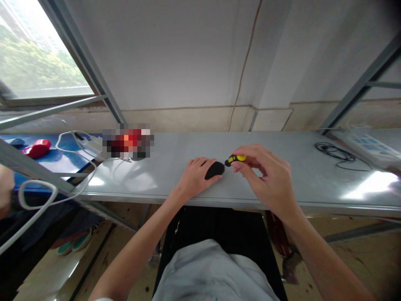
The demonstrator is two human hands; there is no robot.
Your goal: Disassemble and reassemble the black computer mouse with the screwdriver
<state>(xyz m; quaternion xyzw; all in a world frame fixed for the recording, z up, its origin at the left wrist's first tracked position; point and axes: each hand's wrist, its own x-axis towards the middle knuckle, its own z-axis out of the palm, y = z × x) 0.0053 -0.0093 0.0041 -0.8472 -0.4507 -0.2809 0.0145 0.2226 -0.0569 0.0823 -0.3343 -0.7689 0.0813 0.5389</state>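
A black computer mouse (215,170) rests on the grey table (175,146). My left hand (194,175) is closed around its left part, with the thumb along the near edge. Between thumb and fingers of my right hand (271,173) is a short yellow-and-black screwdriver (236,158). It lies nearly level and points left at the right end of the mouse. Whether its tip touches the mouse is too small to tell.
White cables (77,146) and a pixelated red-and-black item (130,142) lie at the left. Beyond the frame post are a red mouse (38,148) and another person's arm (5,190). A black cable coil (336,151) and a white power strip (372,144) lie right.
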